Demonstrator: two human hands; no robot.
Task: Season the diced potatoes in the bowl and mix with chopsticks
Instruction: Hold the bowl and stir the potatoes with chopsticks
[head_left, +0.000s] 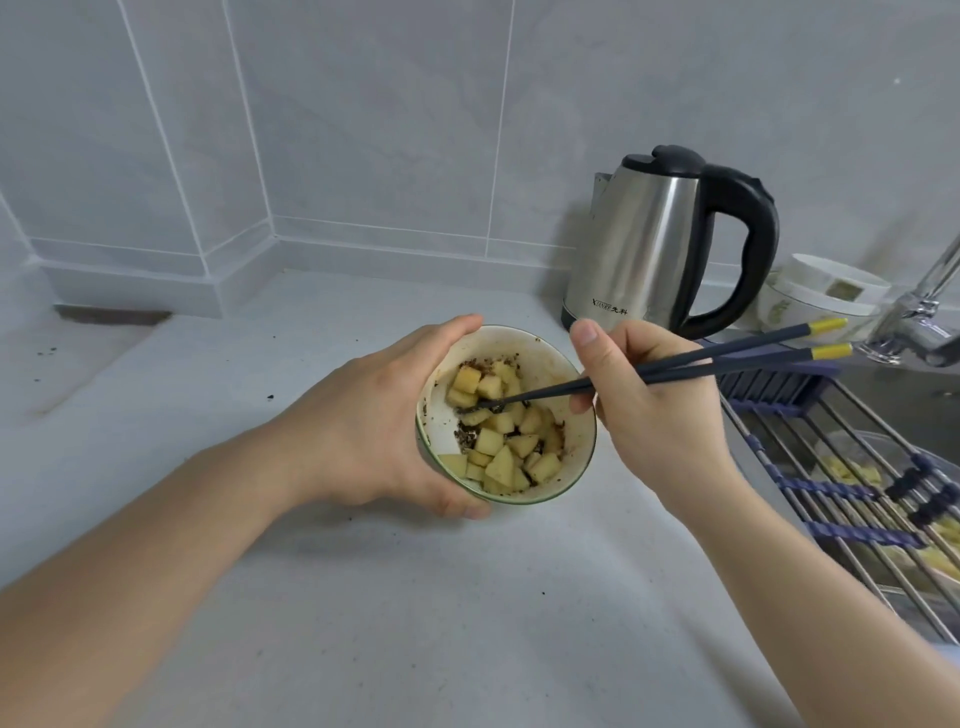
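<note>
Centrally, your left hand (384, 415) grips the tilted bowl (576, 457) of diced potatoes (501, 441) on the pale counter (415, 623); your right hand (660, 410) pinches the dark chopsticks (727, 358), tips among the dice. Far right, the steel kettle (649, 244) reads "XIANKE", its further characters unclear. Grey tiled walls (363, 130) meet behind. A rack (831, 493) is cut off at right, the items beneath it indistinct.

Walls (363, 130): pale grey tile with white grout, meeting at a corner with a raised tiled ledge along the base. Bench (415, 597): white, speckled with dark crumbs; one dark patch at the far left edge, possibly a stain or gap. Steel kettle (660, 244) stands against the wall. A wire rack (831, 493) spans the sink at right, beside a chrome tap (919, 306). Lighting is even and soft.
</note>
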